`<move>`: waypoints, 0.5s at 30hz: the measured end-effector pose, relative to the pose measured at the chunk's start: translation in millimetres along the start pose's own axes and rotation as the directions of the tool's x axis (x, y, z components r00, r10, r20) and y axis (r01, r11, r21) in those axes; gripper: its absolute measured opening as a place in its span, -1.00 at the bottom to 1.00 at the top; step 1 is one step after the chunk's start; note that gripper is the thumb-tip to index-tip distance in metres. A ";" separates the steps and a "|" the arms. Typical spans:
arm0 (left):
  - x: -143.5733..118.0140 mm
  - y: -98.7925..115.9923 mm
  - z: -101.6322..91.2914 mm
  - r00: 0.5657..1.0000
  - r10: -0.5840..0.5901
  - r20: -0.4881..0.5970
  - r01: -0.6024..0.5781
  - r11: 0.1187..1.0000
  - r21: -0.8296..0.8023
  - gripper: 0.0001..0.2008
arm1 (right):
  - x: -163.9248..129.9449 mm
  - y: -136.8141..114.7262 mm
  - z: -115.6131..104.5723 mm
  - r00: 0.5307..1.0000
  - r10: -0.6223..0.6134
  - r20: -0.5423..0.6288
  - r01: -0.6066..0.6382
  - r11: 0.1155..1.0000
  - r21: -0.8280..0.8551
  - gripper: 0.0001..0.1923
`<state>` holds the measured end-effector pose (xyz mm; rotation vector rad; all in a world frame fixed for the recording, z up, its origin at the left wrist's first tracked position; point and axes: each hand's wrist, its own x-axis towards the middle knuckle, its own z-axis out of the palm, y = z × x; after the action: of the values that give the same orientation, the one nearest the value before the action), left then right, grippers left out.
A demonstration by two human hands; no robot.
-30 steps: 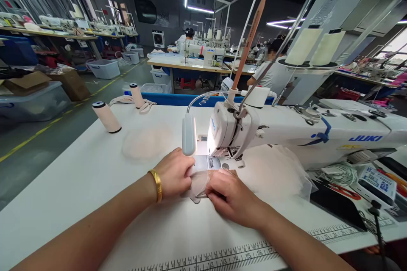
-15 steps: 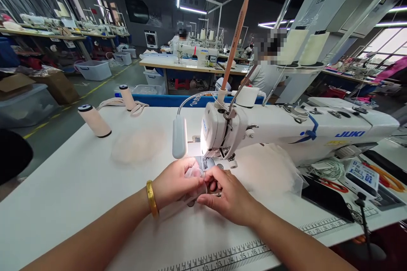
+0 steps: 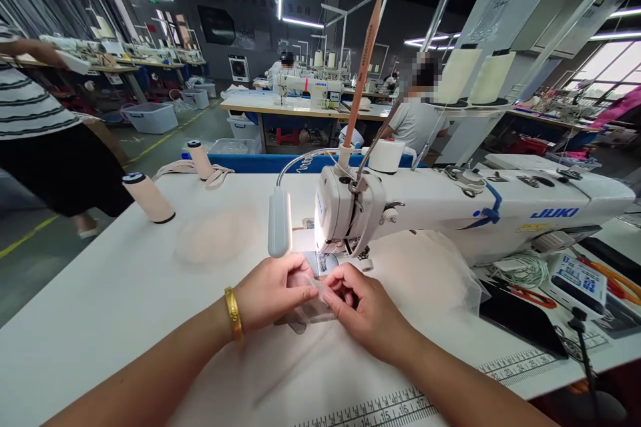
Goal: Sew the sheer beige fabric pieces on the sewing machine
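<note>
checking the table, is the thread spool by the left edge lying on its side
No, the thread spool stands on its base, leaning slightly, on the white table.

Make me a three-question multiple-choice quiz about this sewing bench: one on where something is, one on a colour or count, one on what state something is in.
1. Where does the small sheer pale fabric piece sit?
A. On the floor
B. Between both hands, just in front of the needle
C. On the thread cones

2. What colour is the bangle on the left wrist?
A. Gold
B. Blue
C. Black

3. How is the little gooseneck lamp on the white sewing machine?
A. Lit
B. Lying detached on the table
C. Wrapped in cloth

Answers: B, the left hand and right hand pinch it there; A, it gleams yellow metal; A, the needle area glows brightly.
</note>
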<state>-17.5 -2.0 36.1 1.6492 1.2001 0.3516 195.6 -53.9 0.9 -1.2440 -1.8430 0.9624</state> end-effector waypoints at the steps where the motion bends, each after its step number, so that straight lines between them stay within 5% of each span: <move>1: 1.8 -1.4 1.8 1.000 0.013 -0.019 -0.013 1.000 0.008 -0.74 | -0.2 0.0 0.1 1.000 0.000 -0.019 0.000 1.000 0.006 -0.90; 15: 2.9 -1.8 18.2 0.994 0.108 -0.033 -0.108 0.994 -0.010 -0.68 | -0.4 3.5 -0.8 0.999 -0.027 -0.036 0.025 0.998 -0.065 -0.87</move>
<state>-4.2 -9.7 25.8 1.7079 1.1333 0.4540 197.9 -53.1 -1.8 -1.2648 -1.8697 0.8668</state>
